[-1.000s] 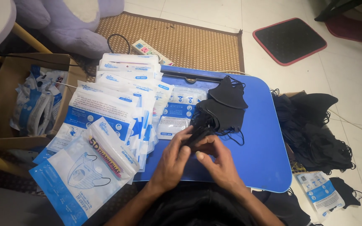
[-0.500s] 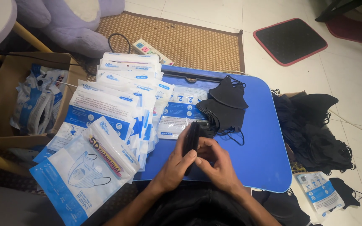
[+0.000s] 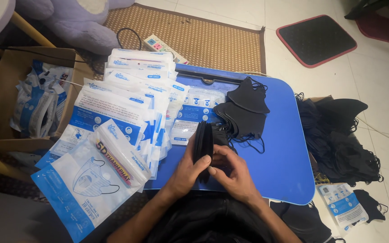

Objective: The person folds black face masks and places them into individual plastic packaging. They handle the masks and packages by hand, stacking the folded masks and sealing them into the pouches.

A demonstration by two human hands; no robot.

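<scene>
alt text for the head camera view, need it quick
Both hands, left hand and right hand, hold a stack of black masks upright over a blue table. More loose black masks lie behind, and blue-and-white packets are piled to the left.

- The purple plush toy is cut off by the top edge; only its lower body shows.
- The left hand hides the lower end of the stack of black masks it grips, and the right hand covers the rest.
- The cardboard box runs off the left edge.
- The small blue table is partly buried under mask packets.
- The packet at lower right has print too small to tell.
</scene>
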